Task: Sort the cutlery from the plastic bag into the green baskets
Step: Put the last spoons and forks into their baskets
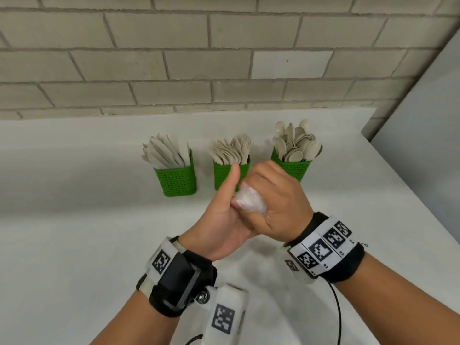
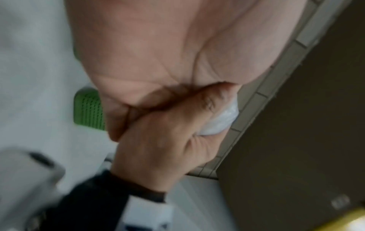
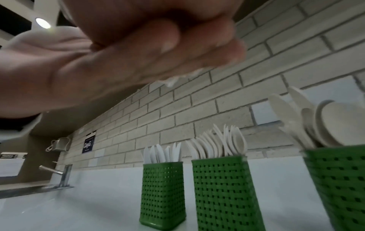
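Observation:
Both hands meet above the white counter (image 1: 74,220), in front of the baskets. My right hand (image 1: 276,202) grips a crumpled clear plastic bag (image 1: 250,197) in its curled fingers and presses it into my left hand (image 1: 219,220). The left palm cups the bag (image 2: 221,120), thumb pointing up, fingers curled under the right hand. A scrap of the bag (image 3: 173,80) pokes out below the knuckles. Three green baskets stand by the wall: the left basket (image 1: 176,181) holds knives (image 1: 166,153), the middle basket (image 1: 224,175) forks (image 1: 231,149), the right basket (image 1: 293,168) spoons (image 1: 295,143).
A grey brick wall (image 1: 224,70) backs the counter. A pale panel (image 1: 423,120) closes the right side, where the counter's edge runs diagonally. A sink with a metal faucet (image 3: 61,173) lies far to the left.

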